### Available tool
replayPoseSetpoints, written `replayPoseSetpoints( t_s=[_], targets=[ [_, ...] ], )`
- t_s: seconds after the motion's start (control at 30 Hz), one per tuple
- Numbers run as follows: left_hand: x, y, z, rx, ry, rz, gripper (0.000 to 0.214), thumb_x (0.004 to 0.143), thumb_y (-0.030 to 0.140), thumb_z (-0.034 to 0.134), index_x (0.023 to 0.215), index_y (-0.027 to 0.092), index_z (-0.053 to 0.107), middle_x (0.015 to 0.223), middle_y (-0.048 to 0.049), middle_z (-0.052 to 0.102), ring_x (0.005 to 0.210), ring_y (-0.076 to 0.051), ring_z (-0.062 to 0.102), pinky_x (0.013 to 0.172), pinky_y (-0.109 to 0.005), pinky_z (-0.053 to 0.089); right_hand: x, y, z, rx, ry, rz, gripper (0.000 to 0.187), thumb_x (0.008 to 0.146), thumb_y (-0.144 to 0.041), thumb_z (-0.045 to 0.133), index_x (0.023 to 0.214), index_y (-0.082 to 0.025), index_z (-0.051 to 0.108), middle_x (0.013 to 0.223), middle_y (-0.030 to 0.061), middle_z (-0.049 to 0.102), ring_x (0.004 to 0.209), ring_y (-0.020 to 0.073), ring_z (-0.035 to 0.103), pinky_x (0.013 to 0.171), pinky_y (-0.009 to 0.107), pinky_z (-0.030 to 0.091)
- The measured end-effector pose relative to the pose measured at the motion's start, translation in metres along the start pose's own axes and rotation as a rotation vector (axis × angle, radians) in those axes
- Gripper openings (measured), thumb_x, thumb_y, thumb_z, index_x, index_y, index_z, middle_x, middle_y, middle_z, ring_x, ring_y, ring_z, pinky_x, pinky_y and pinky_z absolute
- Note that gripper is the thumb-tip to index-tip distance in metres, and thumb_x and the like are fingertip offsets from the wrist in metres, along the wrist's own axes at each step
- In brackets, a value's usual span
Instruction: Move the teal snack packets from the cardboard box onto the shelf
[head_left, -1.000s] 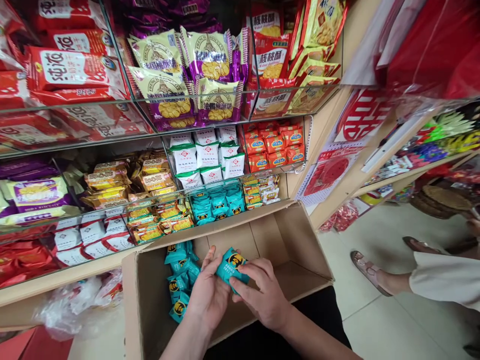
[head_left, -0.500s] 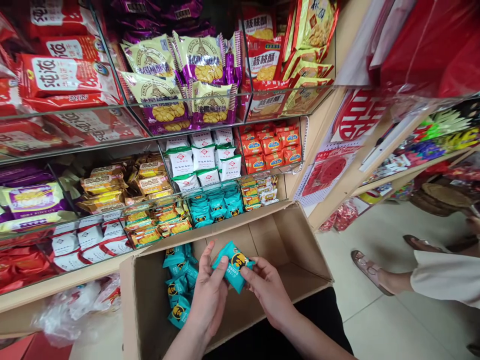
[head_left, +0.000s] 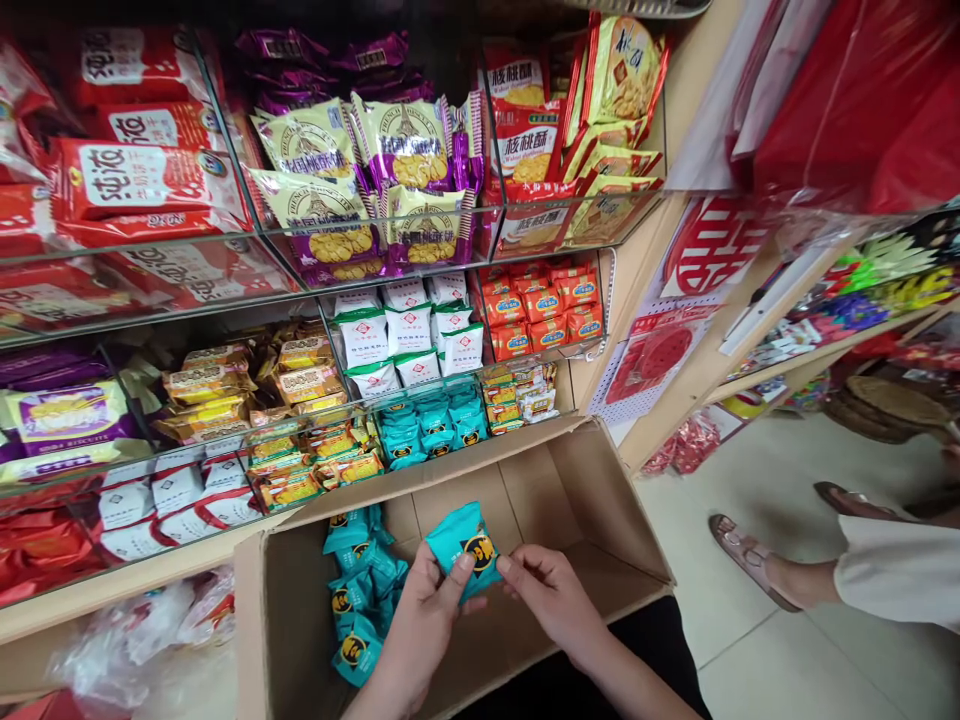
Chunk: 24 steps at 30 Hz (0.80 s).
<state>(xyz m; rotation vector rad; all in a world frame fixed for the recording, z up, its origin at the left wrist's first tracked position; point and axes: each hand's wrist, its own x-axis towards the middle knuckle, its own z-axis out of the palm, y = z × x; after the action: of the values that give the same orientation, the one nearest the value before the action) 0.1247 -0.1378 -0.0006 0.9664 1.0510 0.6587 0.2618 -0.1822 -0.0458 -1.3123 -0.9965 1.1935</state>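
Observation:
A teal snack packet (head_left: pixel 459 532) with a round black-and-yellow logo is held over the open cardboard box (head_left: pixel 592 480). My left hand (head_left: pixel 431 610) grips its lower left part, thumb on the front and fingers behind. With thumb and fingers pinched, my right hand (head_left: pixel 551 595) holds the packet's right edge. Several matching teal packets (head_left: pixel 356 600) lie piled at the left end of the box, partly hidden by my left hand and forearm. More teal packets (head_left: pixel 435 420) stand in the lower shelf compartment beyond the box.
Shelves with clear dividers hold red packets (head_left: pixel 150 180), purple biscuit packets (head_left: pixel 412 145), white packets (head_left: pixel 409 330) and small orange packets (head_left: pixel 544 303). Another person's sandaled foot (head_left: pixel 757 570) is on the tiled floor at the right. Plastic bags (head_left: pixel 142 635) lie under the shelf at left.
The packet has turned in my hands to a more upright angle. My left hand has shifted lower and its fingers have closed behind the packet. The view has tilted slightly up.

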Motion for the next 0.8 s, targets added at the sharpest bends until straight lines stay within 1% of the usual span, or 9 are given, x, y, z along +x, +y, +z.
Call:
replayPoseSetpoints(
  t_s=[0.07,0.17,0.23,0.33,0.47,0.53,0.6,0.67,0.8],
  targets=[
    [0.001,-0.001,-0.008,0.226,-0.073,0.01,0.042,0.069,0.042,0.055,0.103,0.02,0.048,0.104,-0.0074,0.056,0.094,-0.021,0.052,0.067,-0.03,0.047,0.003,-0.001,-0.008,-0.028,-0.01,-0.031,0.028,0.073,-0.039,0.058,0.088,-0.016,0.056,0.077,0.0032,0.057,0.069,0.0133,0.052,0.06,0.023,0.04],
    [0.002,-0.001,-0.017,0.599,-0.195,0.13,0.036,0.074,0.035,0.05,0.106,0.02,0.045,0.097,-0.0058,0.058,0.088,-0.018,0.052,0.073,-0.028,0.043,0.005,-0.012,-0.017,-0.096,-0.157,-0.016,0.058,0.067,-0.035,0.065,0.119,-0.022,0.041,0.099,0.0051,0.055,0.078,0.0148,0.052,0.062,0.024,0.041],
    [0.002,0.0,-0.02,0.772,-0.236,0.195,0.03,0.076,0.03,0.047,0.105,0.02,0.044,0.089,-0.0031,0.058,0.081,-0.015,0.052,0.075,-0.026,0.04,0.005,-0.026,-0.021,-0.271,-0.279,-0.019,0.054,0.065,-0.034,0.066,0.115,-0.024,0.048,0.095,0.0035,0.057,0.074,0.0147,0.053,0.063,0.024,0.04],
    [0.002,0.003,-0.02,0.886,-0.259,0.224,0.023,0.076,0.027,0.046,0.098,0.02,0.042,0.081,-0.0004,0.057,0.074,-0.013,0.052,0.067,-0.022,0.039,0.007,-0.047,-0.022,-0.513,-0.364,-0.084,0.04,0.062,-0.034,0.069,0.099,-0.023,0.058,0.087,0.0008,0.06,0.075,0.0157,0.052,0.063,0.024,0.038],
    [-0.001,0.018,-0.022,0.903,-0.321,0.291,0.023,0.078,0.029,0.045,0.099,0.022,0.042,0.087,-0.0011,0.059,0.078,-0.012,0.054,0.069,-0.02,0.042,0.017,-0.067,-0.021,-0.568,-0.424,-0.137,0.023,0.066,-0.034,0.064,0.084,-0.02,0.06,0.069,-0.0028,0.055,0.062,0.0109,0.047,0.053,0.02,0.033],
    [0.002,0.031,-0.034,0.933,-0.264,0.351,0.032,0.079,0.034,0.044,0.11,0.024,0.04,0.102,-0.0032,0.058,0.091,-0.014,0.054,0.078,-0.022,0.042,0.029,-0.076,-0.023,-0.492,-0.421,-0.147,0.016,0.07,-0.031,0.06,0.078,-0.017,0.057,0.064,-0.0038,0.049,0.058,0.009,0.044,0.05,0.019,0.031],
    [0.011,0.047,-0.058,1.023,-0.113,0.429,0.039,0.079,0.039,0.043,0.115,0.024,0.04,0.112,-0.0044,0.055,0.101,-0.016,0.052,0.087,-0.025,0.04,0.046,-0.084,-0.026,-0.382,-0.342,-0.178,0.016,0.072,-0.029,0.057,0.082,-0.017,0.054,0.069,-0.0032,0.049,0.061,0.0092,0.045,0.053,0.018,0.034],
    [0.026,0.063,-0.09,1.148,0.073,0.499,0.037,0.077,0.045,0.044,0.106,0.022,0.049,0.11,-0.0048,0.057,0.102,-0.018,0.052,0.091,-0.028,0.037,0.068,-0.089,-0.026,-0.296,-0.238,-0.225,0.021,0.073,-0.028,0.055,0.091,-0.018,0.05,0.077,-0.0019,0.051,0.066,0.0101,0.048,0.057,0.019,0.037],
    [0.057,0.086,-0.149,1.356,0.253,0.325,0.04,0.079,0.049,0.034,0.099,0.02,0.053,0.103,-0.0063,0.061,0.093,-0.021,0.058,0.081,-0.029,0.042,0.124,-0.09,-0.014,-0.393,-0.134,-0.242,0.025,0.07,-0.023,0.057,0.093,-0.02,0.049,0.087,0.0003,0.055,0.082,0.0148,0.052,0.071,0.025,0.04]
  ],
)
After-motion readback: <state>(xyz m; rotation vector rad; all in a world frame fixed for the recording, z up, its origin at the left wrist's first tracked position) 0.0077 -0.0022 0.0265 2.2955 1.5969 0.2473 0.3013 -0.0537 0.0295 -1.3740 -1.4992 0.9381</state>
